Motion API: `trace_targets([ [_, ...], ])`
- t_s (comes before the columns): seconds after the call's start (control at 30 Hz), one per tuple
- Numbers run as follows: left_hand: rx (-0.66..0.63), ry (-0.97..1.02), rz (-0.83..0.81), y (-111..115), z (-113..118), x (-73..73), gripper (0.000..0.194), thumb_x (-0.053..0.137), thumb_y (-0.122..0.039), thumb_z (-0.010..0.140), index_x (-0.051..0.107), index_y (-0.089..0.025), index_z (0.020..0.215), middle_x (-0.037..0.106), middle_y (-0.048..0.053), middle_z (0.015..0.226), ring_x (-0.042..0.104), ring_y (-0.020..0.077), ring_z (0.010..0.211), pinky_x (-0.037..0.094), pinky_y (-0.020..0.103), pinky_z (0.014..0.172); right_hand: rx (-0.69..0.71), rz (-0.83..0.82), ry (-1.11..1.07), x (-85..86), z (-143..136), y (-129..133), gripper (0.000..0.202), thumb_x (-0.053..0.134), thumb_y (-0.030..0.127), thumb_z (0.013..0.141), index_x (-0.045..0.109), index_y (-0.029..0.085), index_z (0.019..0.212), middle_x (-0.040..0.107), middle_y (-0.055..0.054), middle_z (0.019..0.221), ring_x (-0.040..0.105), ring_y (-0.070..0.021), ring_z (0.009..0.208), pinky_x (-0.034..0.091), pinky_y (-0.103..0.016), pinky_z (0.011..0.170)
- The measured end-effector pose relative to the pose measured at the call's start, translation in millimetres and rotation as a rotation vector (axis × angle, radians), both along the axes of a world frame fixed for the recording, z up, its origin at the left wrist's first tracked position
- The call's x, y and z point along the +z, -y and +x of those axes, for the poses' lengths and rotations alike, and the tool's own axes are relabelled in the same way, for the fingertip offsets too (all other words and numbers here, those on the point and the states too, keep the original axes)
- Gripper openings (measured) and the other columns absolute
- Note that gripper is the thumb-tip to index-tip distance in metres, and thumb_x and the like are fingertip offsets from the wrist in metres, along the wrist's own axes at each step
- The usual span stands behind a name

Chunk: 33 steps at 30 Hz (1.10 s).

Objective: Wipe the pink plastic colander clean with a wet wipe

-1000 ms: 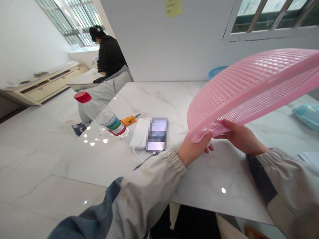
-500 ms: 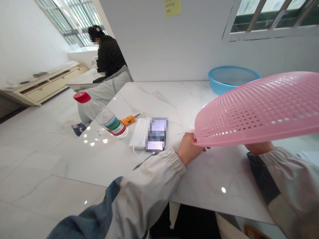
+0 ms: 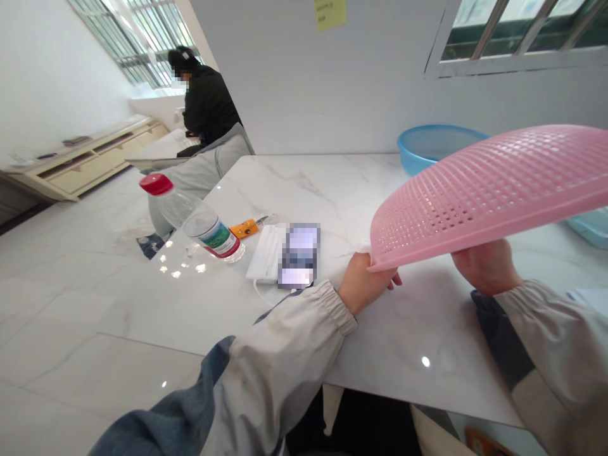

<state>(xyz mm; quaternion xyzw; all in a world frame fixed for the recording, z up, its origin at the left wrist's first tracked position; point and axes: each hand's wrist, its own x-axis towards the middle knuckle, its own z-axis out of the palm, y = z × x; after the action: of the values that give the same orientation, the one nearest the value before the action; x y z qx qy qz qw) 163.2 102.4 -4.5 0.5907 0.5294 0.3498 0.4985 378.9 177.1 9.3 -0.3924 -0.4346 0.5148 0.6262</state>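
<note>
A pink perforated plastic basket (image 3: 503,183) is raised and tilted above the table, its holed underside facing up and its rim toward me. My left hand (image 3: 365,284) is closed around the rim at its left corner, with a few fingertips showing below. Under the near rim is my right hand (image 3: 487,267). Its back and wrist show, but the basket hides its fingers, so I cannot tell whether it grips anything. Below both hands lies the white marbled table (image 3: 403,335).
A blue basin (image 3: 420,149) stands behind the basket by the wall. To the left are a red-capped plastic bottle (image 3: 209,231), an orange item (image 3: 244,228), a white box-like item (image 3: 265,253) and a phone (image 3: 299,256) with a cable. A person (image 3: 209,101) sits farther back.
The basket's near rim has tilted upward on the right, so more of my right hand shows beneath it. My left hand has stayed in place on the rim.
</note>
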Motion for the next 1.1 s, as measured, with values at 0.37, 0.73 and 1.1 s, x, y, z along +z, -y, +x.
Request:
trace_targets([
  [0.37, 0.002, 0.049, -0.01, 1.1, 0.6, 3.2, 0.049, 0.056, -0.041, 0.107, 0.071, -0.019, 0.067, 0.071, 0.003, 0.067, 0.067, 0.0146, 0.066, 0.056, 0.027, 0.075, 0.002, -0.003, -0.001, 10.8, -8.9, 6.7, 0.033, 0.093, 0.054, 0.08, 0.079, 0.035, 0.104, 0.082, -0.002, 0.122, 0.076, -0.0308, 0.119, 0.068, -0.043, 0.084],
  [0.73, 0.0, 0.057, -0.038, 0.1, 2.2, 5.2, 0.047, 0.056, -0.04, 0.107, 0.07, -0.019, 0.068, 0.075, 0.004, 0.071, 0.069, 0.0143, 0.065, 0.058, 0.025, 0.072, 0.046, -0.028, 0.0, 1.0, 0.5, 1.1, 0.02, 0.083, 0.036, 0.087, 0.083, 0.033, 0.107, 0.082, -0.001, 0.117, 0.075, -0.0258, 0.101, 0.059, -0.033, 0.061],
  [1.1, 0.004, 0.028, -0.007, -0.6, 3.8, 5.7, 0.047, 0.054, -0.039, 0.108, 0.07, -0.02, 0.068, 0.075, 0.002, 0.07, 0.067, 0.0138, 0.063, 0.057, 0.027, 0.074, 0.074, -0.042, -0.031, -5.2, 3.5, 0.4, 0.021, 0.078, 0.021, 0.081, 0.085, 0.024, 0.101, 0.079, -0.003, 0.105, 0.074, -0.0234, 0.097, 0.059, -0.03, 0.063],
])
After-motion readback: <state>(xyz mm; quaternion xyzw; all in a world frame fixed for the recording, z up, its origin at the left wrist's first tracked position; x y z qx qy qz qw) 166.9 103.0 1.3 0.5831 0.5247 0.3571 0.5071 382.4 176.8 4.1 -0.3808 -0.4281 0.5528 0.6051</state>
